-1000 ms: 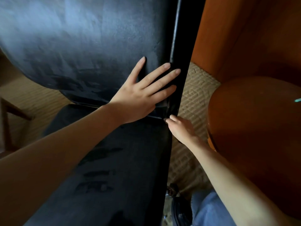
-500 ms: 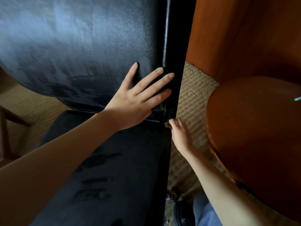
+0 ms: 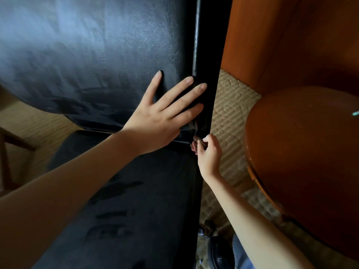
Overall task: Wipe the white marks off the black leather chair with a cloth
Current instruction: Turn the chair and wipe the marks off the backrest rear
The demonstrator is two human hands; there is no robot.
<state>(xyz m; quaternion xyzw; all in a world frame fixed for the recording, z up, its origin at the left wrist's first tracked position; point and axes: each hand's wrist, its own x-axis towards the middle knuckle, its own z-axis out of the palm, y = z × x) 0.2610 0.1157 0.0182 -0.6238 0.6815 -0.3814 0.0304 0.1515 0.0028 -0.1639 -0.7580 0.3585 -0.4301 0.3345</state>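
The black leather chair fills the left and middle of the head view, its backrest (image 3: 93, 55) above and its seat (image 3: 136, 210) below. The leather has a dull whitish haze with darker streaks. My left hand (image 3: 165, 115) lies flat with straight, spread fingers on the lower right of the backrest, its fingertips at the black frame post (image 3: 206, 55). My right hand (image 3: 208, 154) is at the joint where backrest, seat and post meet, pinching a small dark brownish wad of cloth (image 3: 196, 143). Most of the cloth is hidden by the fingers.
A round orange-brown wooden table (image 3: 303, 156) stands close on the right, with orange wooden furniture (image 3: 281, 35) behind it. A woven beige mat (image 3: 231, 109) covers the floor between chair and table. A wooden chair leg (image 3: 11, 140) is at the left edge. My shoe and jeans are at the bottom.
My right hand has gone from reaching at the joint with straighter fingers to curling round a small wad of cloth there. My left hand stays flat on the backrest.
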